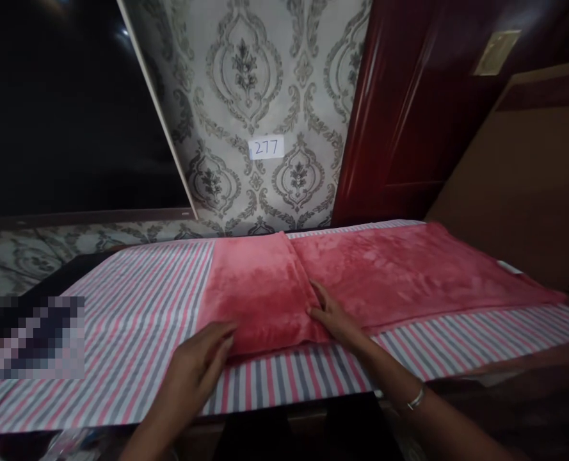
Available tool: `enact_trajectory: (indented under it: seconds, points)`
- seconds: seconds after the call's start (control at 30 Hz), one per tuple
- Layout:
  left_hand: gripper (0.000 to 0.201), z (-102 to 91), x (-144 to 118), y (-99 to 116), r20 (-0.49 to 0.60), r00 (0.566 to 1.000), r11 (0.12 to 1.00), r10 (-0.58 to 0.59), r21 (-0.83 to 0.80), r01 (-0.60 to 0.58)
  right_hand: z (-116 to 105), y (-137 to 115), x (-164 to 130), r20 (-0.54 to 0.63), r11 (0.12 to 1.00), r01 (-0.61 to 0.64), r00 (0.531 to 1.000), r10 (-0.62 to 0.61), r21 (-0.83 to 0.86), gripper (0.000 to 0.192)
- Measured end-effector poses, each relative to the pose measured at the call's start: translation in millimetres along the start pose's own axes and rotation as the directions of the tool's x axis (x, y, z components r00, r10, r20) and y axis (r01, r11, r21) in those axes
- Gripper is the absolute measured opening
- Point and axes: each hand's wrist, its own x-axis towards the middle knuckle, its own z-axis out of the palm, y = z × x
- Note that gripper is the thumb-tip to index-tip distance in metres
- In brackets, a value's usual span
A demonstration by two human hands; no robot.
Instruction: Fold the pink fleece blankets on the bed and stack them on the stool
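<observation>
One pink-red, plush rectangular fabric piece (394, 269) is spread lengthwise across a cloth with pink, grey and white stripes (135, 307). Its left part is doubled over, with the flap's edge running across the middle; the right part is laid flat. A small white tag (509, 267) is seen at the right end.

The flap's edge is touched by the right hand (332, 314), thumb and forefinger slightly parted there; whether the edge is pinched cannot be told. The left hand (195, 368) is placed at the near left corner, fingers loosely curled, thumb a little apart; whether any fabric is held cannot be told. A silver-coloured bracelet (416, 398) is worn on the right wrist.

Behind: grey-and-white patterned wallpaper (250, 83), to which a white paper label (267, 147) marked "277" is fixed. It is flanked by a large black screen (73, 109) at left and a glossy dark-red panel (394, 128) at right.
</observation>
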Motion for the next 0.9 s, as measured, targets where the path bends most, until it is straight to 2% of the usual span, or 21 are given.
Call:
enact_trajectory:
  seconds: [0.07,0.17,0.3,0.47,0.57,0.63,0.73,0.83,0.9]
  points:
    - [0.032,-1.4,33.4,-5.9,0.024,1.000,1.000,0.008,0.008,-0.008,1.0,5.0,-0.7,-0.032,0.997,0.014,0.999,-0.017,-0.071,0.082]
    - [0.039,10.6,90.0,-21.2,0.139,0.990,1.000,-0.003,-0.019,0.006,4.1,11.9,-2.2,-0.076,0.985,0.066,0.994,-0.079,-0.160,0.083]
    - [0.045,46.4,171.2,-41.3,0.301,0.953,0.999,-0.044,0.004,0.044,8.2,15.1,-5.9,-0.066,0.972,0.116,0.989,-0.132,-0.204,0.077]
    - [0.041,95.8,273.1,-59.4,0.326,0.936,0.984,-0.131,0.155,0.083,9.7,11.9,-12.1,-0.057,0.974,0.116,0.990,-0.129,-0.193,0.070]
    - [0.038,123.2,320.2,-69.7,0.359,0.908,0.964,-0.216,0.226,0.140,9.7,12.4,-16.4,-0.045,0.975,0.114,0.991,-0.125,-0.190,0.064]
    - [0.037,139.0,340.8,-77.2,0.395,0.878,0.950,-0.268,0.259,0.174,9.9,15.0,-18.9,-0.038,0.978,0.090,0.994,-0.099,-0.188,0.062]
    - [0.036,154.0,357.0,-88.7,0.444,0.834,0.935,-0.327,0.282,0.216,10.4,21.3,-21.6,-0.052,0.983,0.026,0.998,-0.036,-0.183,0.061]
    - [0.032,155.9,361.8,-98.7,0.476,0.808,0.934,-0.346,0.260,0.247,10.5,26.0,-23.1,-0.060,0.980,-0.019,0.998,0.007,-0.196,0.061]
    - [0.027,153.3,361.9,-103.4,0.479,0.813,0.942,-0.332,0.211,0.260,10.1,26.7,-23.9,-0.041,0.979,-0.019,0.999,0.010,-0.203,0.062]
